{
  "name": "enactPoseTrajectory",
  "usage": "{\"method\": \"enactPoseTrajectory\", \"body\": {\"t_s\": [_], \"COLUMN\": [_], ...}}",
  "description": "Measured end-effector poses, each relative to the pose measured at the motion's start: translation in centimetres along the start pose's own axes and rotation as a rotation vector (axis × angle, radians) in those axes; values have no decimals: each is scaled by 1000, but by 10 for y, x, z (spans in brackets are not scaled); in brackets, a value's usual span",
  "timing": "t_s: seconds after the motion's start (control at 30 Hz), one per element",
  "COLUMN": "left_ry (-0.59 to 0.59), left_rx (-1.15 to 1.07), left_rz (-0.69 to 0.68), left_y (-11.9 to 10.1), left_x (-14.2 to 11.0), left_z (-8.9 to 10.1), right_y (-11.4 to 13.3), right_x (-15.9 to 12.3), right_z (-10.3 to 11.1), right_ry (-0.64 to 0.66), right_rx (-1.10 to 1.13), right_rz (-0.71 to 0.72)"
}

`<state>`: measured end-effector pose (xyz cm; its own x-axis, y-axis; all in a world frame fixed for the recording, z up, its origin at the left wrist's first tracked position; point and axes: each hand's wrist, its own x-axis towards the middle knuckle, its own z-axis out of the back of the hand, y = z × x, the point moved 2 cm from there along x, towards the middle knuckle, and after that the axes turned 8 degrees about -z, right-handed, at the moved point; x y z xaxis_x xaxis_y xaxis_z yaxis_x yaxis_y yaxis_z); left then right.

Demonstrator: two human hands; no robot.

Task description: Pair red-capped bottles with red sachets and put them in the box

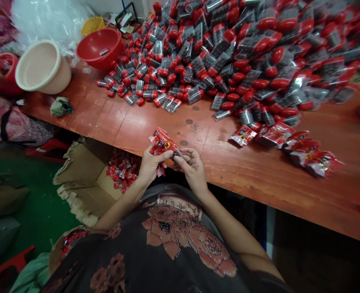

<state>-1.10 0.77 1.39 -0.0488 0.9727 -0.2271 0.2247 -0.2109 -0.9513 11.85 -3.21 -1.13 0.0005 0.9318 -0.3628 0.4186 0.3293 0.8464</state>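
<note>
We are clenching a bunch of glossy red foil sachets [161, 142] firmly in our left grip [151, 167], with our right grip [192, 169] pinching one sachet's end precisely, just over the near edge of the orange wooden tabletop [290, 191].

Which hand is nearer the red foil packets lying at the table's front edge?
The right hand is nearer, to the left of the red foil packets in the head view. The left hand is farther, beyond the right hand, gripping a bunch of packets.
</note>
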Motion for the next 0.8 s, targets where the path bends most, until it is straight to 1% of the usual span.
{"method": "enactPoseTrajectory", "body": {"t_s": [0.1, 0.2, 0.27, 0.37, 0.43, 0.53, 0.67, 0.73, 0.8], "left_ry": [-3, 40, 53, 54, 56, 60, 42, 25, 45], "left_rx": [-12, 18, 5, -64, -96, -99, -108, -114, -127], "left_rz": [-40, -19, -3, 9, 24, 52, 23, 13, 28], "left_y": [2, 5, 7, 7, 7, 7, 5, 6, 8], "left_x": [2, 1, 1, 2, 2, 1, 0, 0, 0], "left_z": [2, 0, -2, -6, -9, -12, -15, -15, -16], "right_y": [-5, -9, -10, -12, -13, -17, -20, -18, -16], "right_x": [2, 4, 4, 1, -1, -4, -4, -5, -7], "right_z": [4, 11, 14, 12, 9, 6, 5, 6, 5], "right_ry": [25, -22, -36, -6, -19, -57, -83, -96, -81], "right_rx": [-78, -229, -292, -333, -358, -362, -292, -274, -254], "right_rz": [59, 140, 162, 181, 211, 256, 300, 311, 302]}}
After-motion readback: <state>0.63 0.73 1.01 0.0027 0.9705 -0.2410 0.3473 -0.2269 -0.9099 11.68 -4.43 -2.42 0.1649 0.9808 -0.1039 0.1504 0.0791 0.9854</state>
